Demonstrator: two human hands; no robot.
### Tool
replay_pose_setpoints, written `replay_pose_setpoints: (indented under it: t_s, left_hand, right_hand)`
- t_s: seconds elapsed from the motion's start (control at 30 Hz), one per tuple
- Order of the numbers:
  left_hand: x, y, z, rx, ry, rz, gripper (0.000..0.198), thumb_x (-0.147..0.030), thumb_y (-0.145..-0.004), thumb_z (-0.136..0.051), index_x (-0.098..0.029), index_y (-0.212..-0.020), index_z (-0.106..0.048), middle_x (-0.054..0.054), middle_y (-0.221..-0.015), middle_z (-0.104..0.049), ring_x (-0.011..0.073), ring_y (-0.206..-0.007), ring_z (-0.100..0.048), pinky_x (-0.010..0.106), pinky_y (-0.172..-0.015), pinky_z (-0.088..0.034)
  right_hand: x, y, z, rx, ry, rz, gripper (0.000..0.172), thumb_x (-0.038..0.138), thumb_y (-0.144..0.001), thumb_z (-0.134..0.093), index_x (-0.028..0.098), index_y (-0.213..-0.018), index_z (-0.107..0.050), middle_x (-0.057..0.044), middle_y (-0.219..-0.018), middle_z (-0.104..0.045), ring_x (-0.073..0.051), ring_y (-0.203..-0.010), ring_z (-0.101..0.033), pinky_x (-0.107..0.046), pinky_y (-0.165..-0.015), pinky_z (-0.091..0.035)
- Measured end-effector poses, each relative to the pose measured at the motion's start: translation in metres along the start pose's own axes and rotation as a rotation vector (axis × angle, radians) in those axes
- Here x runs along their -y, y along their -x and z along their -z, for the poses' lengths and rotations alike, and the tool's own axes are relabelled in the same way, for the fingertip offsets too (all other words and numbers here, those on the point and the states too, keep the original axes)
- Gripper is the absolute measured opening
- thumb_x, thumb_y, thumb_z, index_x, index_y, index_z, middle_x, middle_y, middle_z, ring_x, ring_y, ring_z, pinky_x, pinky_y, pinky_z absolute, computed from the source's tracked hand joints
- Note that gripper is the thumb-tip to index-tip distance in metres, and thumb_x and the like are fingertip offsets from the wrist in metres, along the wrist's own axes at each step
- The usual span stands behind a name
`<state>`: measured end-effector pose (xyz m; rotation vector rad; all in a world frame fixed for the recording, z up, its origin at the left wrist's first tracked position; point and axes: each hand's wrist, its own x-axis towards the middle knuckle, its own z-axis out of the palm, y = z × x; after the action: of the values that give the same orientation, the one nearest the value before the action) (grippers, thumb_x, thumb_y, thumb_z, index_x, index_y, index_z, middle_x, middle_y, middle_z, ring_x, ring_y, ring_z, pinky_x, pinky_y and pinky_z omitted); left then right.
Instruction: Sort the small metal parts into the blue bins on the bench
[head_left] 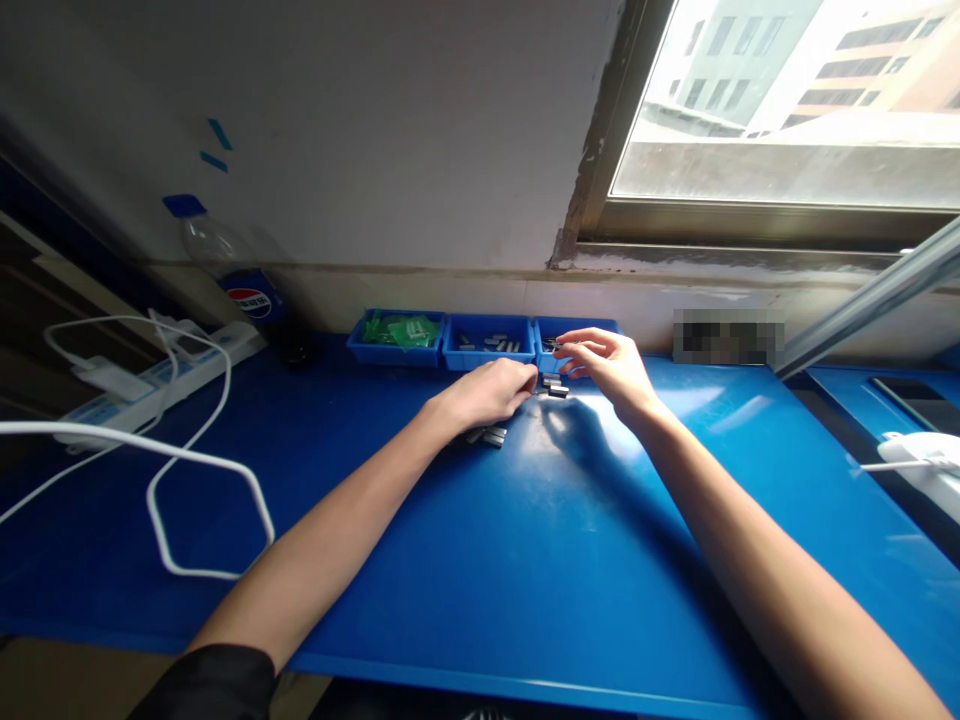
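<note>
My left hand (487,392) rests knuckles-up on the blue table (480,560), its fingers curled and pinched toward a few small grey metal parts (555,386) lying at its fingertips. More of these parts (491,436) lie just below that hand. My right hand (607,362) hovers over the front edge of the right blue bin (609,325), thumb and fingers pinched on a small dark part from it. What my left fingers grip is too small to name.
Three blue bins stand in a row by the wall: the left one (395,340) holds green pieces, the middle one (487,343) grey parts. A plastic bottle (229,262), a white power strip (161,380) and a looping white cable (202,480) lie at the left. A white device (926,455) sits far right.
</note>
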<state>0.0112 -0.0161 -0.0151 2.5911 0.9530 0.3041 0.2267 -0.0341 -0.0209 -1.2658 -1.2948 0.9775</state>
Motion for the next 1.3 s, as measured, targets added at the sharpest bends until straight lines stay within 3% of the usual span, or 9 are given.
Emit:
replay_pose_setpoints:
  t_s: [0.13, 0.33, 0.53, 0.77, 0.97, 1.1, 1.3]
  left_hand:
    - [0.008, 0.0, 0.011, -0.158, 0.172, -0.026, 0.007, -0.015, -0.091, -0.067, -0.017, -0.097, -0.069, 0.004, -0.088, -0.075, 0.0164, -0.079, -0.07, 0.024, -0.072, -0.049]
    - [0.01, 0.001, 0.021, -0.328, 0.225, 0.011, 0.02, -0.014, -0.08, -0.078, -0.017, -0.096, -0.067, -0.001, -0.076, -0.073, 0.0135, -0.07, -0.069, 0.022, -0.068, -0.049]
    - [0.014, 0.002, 0.021, -0.329, 0.183, 0.013, 0.021, -0.012, -0.079, -0.075, -0.019, -0.096, -0.064, -0.002, -0.074, -0.073, 0.0146, -0.069, -0.071, 0.021, -0.065, -0.049]
    - [0.008, 0.002, 0.02, -0.31, 0.15, -0.032, 0.012, -0.014, -0.083, -0.07, -0.019, -0.092, -0.064, -0.001, -0.074, -0.073, 0.0139, -0.067, -0.069, 0.019, -0.061, -0.047]
    - [0.006, 0.0, 0.018, -0.325, 0.144, -0.042, 0.009, -0.017, -0.086, -0.069, -0.019, -0.093, -0.066, 0.0, -0.077, -0.073, 0.0139, -0.069, -0.069, 0.02, -0.063, -0.048]
    - [0.005, 0.001, 0.022, -0.287, 0.049, 0.013, 0.014, -0.02, -0.083, -0.076, -0.02, -0.092, -0.067, 0.0, -0.08, -0.074, 0.016, -0.073, -0.07, 0.022, -0.065, -0.047]
    - [0.002, 0.005, 0.023, -0.065, -0.185, 0.204, 0.017, -0.016, -0.079, -0.076, -0.023, -0.091, -0.067, 0.003, -0.086, -0.075, 0.0207, -0.073, -0.071, 0.027, -0.061, -0.042]
  right_hand:
    - [0.001, 0.001, -0.002, 0.047, 0.003, -0.026, 0.024, 0.036, -0.079, -0.078, 0.018, -0.095, -0.079, -0.007, -0.08, -0.079, -0.016, -0.065, -0.069, -0.029, -0.063, -0.056]
    - [0.001, 0.004, -0.003, 0.098, -0.043, -0.058, 0.029, 0.038, -0.077, -0.082, 0.018, -0.098, -0.079, -0.008, -0.083, -0.08, -0.018, -0.067, -0.07, -0.03, -0.065, -0.057]
    - [0.003, 0.009, -0.003, 0.246, -0.091, -0.073, 0.047, 0.038, -0.074, -0.09, 0.019, -0.115, -0.078, -0.008, -0.093, -0.082, -0.019, -0.076, -0.072, -0.031, -0.071, -0.057]
    - [0.002, 0.012, -0.013, 0.281, -0.088, -0.041, 0.033, 0.044, -0.07, -0.092, 0.018, -0.088, -0.082, -0.006, -0.081, -0.078, -0.019, -0.072, -0.068, -0.033, -0.072, -0.055]
    - [-0.003, 0.011, -0.014, 0.249, -0.106, -0.035, 0.034, 0.042, -0.071, -0.092, 0.019, -0.094, -0.082, -0.004, -0.08, -0.078, -0.018, -0.07, -0.068, -0.031, -0.07, -0.054]
    - [-0.003, 0.008, -0.013, 0.166, -0.073, -0.003, 0.031, 0.04, -0.069, -0.09, 0.018, -0.089, -0.082, -0.005, -0.078, -0.078, -0.019, -0.069, -0.069, -0.033, -0.068, -0.055]
    - [-0.003, 0.003, -0.005, -0.29, 0.0, 0.138, 0.028, 0.035, -0.072, -0.086, 0.018, -0.093, -0.081, -0.004, -0.075, -0.076, -0.018, -0.066, -0.07, -0.032, -0.065, -0.055]
